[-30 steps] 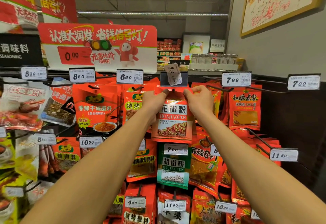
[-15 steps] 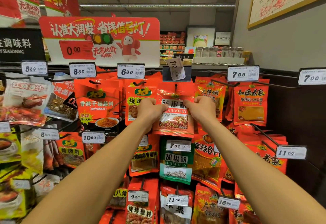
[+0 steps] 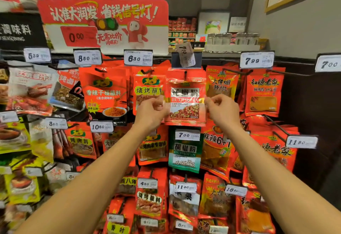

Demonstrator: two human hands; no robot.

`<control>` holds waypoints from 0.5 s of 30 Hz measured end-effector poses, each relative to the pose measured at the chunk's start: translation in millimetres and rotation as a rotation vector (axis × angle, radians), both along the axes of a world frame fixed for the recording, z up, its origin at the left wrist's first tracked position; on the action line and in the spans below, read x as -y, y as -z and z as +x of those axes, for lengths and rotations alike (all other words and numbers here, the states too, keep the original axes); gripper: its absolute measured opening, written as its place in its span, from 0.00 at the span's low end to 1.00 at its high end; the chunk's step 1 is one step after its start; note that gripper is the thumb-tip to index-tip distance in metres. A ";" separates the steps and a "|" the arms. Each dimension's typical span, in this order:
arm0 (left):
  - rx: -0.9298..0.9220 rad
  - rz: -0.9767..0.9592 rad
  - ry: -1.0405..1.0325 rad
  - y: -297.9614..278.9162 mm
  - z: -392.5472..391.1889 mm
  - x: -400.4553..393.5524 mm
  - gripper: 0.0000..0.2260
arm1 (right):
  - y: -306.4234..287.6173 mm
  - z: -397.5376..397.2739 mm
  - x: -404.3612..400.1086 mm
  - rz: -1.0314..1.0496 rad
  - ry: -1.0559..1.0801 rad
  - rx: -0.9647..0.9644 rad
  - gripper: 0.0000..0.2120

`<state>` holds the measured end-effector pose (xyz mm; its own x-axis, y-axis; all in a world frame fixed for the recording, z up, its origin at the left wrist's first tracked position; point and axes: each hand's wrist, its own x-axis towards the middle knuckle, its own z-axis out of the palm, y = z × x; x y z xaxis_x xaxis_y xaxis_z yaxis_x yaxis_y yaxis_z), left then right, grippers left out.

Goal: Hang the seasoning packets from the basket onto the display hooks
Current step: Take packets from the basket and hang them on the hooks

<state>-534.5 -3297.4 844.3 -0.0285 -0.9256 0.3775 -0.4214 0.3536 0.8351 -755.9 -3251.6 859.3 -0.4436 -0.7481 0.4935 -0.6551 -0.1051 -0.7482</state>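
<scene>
A red huajiao seasoning packet (image 3: 185, 112) hangs on a display hook (image 3: 185, 73) under the tilted 7.00 price tag (image 3: 185, 54), in the top row of the rack. My left hand (image 3: 150, 113) pinches the packet's left edge at mid-height with curled fingers. My right hand (image 3: 222, 111) pinches the right edge at the same height. Motion blur softens both sets of fingertips. More packets of the same kind hang behind it. The basket is out of view.
Neighbouring hooks hold an orange barbecue dip packet (image 3: 148, 91) to the left and a chilli packet (image 3: 221, 84) to the right. A green pepper packet (image 3: 184, 152) hangs just below. Price tags stick out on hook ends. A grey wall (image 3: 304, 30) bounds the right side.
Both hands slid down from the packet's top corners at the hook to its side edges at mid-height. The packet now hangs from the hook.
</scene>
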 end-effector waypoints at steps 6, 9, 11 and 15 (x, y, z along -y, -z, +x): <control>-0.278 0.186 0.129 65.6 41.7 -37.6 0.11 | 87.2 -2.3 -53.4 0.048 -0.224 0.307 0.12; -0.382 0.383 0.122 129.9 54.3 -55.2 0.07 | 159.7 9.1 -66.6 0.274 -0.347 0.460 0.11; -0.403 0.540 0.068 185.8 60.8 -65.9 0.06 | 216.5 16.6 -71.7 0.440 -0.375 0.509 0.12; -0.431 0.841 -0.050 312.5 69.5 -98.0 0.07 | 348.3 28.7 -92.3 0.736 -0.308 0.583 0.12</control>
<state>-465.0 -3199.4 531.8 0.0045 -0.8953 -0.4454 -0.0154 -0.4455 0.8952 -727.3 -3159.3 511.0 -0.2035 -0.9044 -0.3752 -0.1849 0.4118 -0.8923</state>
